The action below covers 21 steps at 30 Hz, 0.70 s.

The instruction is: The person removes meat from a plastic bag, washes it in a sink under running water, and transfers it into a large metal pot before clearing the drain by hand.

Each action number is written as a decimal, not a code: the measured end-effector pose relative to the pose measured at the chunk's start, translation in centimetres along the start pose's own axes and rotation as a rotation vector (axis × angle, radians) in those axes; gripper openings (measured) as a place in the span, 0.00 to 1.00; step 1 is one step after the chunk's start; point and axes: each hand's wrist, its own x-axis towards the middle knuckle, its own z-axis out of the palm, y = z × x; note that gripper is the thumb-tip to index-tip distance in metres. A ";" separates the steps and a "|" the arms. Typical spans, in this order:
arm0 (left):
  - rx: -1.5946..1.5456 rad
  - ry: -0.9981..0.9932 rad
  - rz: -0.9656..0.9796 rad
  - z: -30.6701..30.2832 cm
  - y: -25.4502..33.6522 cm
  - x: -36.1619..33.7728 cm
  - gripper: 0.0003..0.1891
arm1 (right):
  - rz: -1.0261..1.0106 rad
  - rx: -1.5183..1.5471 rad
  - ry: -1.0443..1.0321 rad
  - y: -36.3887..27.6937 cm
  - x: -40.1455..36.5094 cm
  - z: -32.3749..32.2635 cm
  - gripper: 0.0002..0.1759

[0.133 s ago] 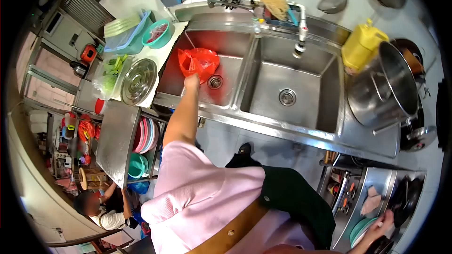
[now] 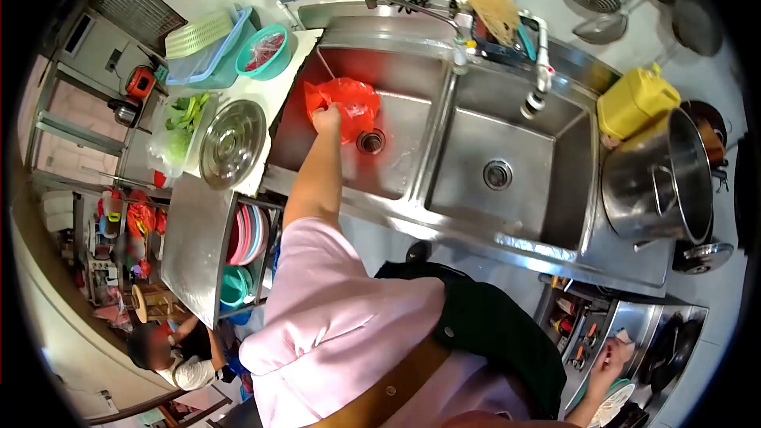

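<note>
A: What is grasped by the left hand (image 2: 326,116)?

B: A red plastic bag (image 2: 358,103) is gripped at its near side by closed fingers. The bag is spread just beyond and to the right of the hand, inside the left sink basin (image 2: 400,162).

A: What is seen close to it?

B: A drain (image 2: 370,142) is seen just beside the bag, to the right of the hand and slightly nearer the body. The right sink basin (image 2: 527,143) is set farther right, past the divider.

A: And to the left of that hand?

B: A round clear lid (image 2: 232,144) is laid on the white desk (image 2: 304,51). Leafy greens (image 2: 187,111) are placed farther left, and a teal bowl (image 2: 272,73) is set farther forward.

A: How is the right hand (image 2: 609,364) held?

B: Its fingers are partly curled over the lower steel surface. A pink cloth (image 2: 624,345) is seen at the fingers; whether it is grasped cannot be told. Stacked dishes (image 2: 616,406) are seen just below that hand, nearer the wrist.
</note>
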 end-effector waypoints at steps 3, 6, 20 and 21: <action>0.010 0.030 -0.055 4.4 -1.3 3.8 0.31 | 0.034 0.010 -0.166 -5.3 2.9 1.4 0.05; -0.600 -0.318 -0.506 5.2 0.1 3.3 0.13 | -0.001 0.015 -0.233 -8.4 5.5 3.4 0.04; -0.420 -0.557 0.555 -12.4 25.7 -13.2 0.14 | -0.927 0.424 -0.244 -24.8 25.6 13.2 0.11; -0.375 -0.599 0.593 -13.9 27.6 -15.4 0.15 | -1.021 0.557 -0.168 -28.4 27.2 13.0 0.12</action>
